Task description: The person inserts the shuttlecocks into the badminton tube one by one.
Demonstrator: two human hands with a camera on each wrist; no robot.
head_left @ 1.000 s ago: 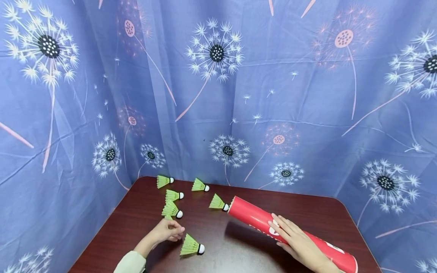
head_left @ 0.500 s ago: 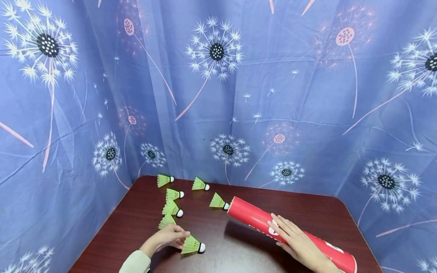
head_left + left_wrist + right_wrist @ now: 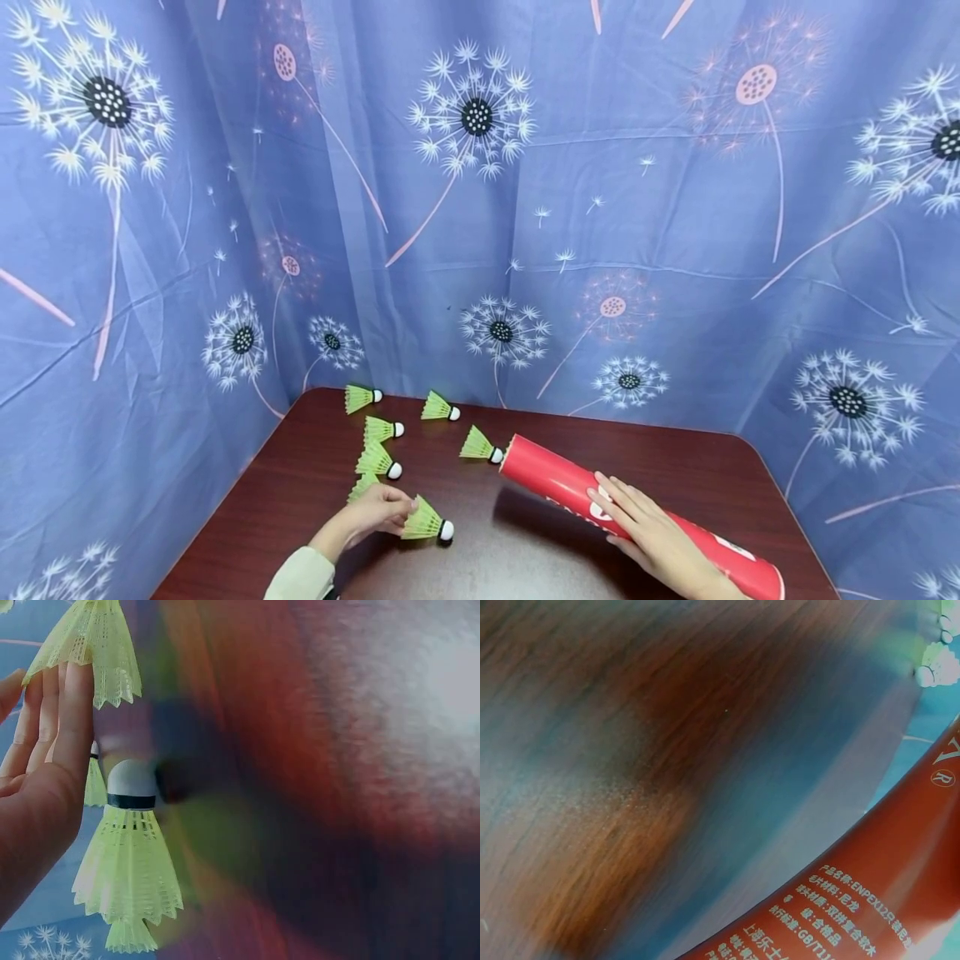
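Note:
My left hand point(image 3: 372, 510) pinches the skirt edge of a yellow-green shuttlecock point(image 3: 425, 520) between thumb and fingers. Its white cork points right, with a dark shadow just beneath. In the left wrist view the held shuttlecock point(image 3: 94, 645) shows at the top, cork cut off by the frame. A red shuttlecock tube point(image 3: 555, 472) slants across the right side, its mouth facing left. Over the tube lies my right hand point(image 3: 652, 533), fingers stretched out and resting on its surface. Another shuttlecock point(image 3: 478, 446) lies with its cork right at the tube's mouth.
Several more shuttlecocks stand in a rough column on the left, such as one by my left hand point(image 3: 364, 485) and a back one point(image 3: 362, 398). One point(image 3: 438, 407) lies nearer the middle back. A blue dandelion-print curtain point(image 3: 570, 208) surrounds the dark wooden table point(image 3: 675, 442).
My left hand has reached right, taken the nearest shuttlecock by its skirt and raised it slightly. The right hand and the red tube stay in place.

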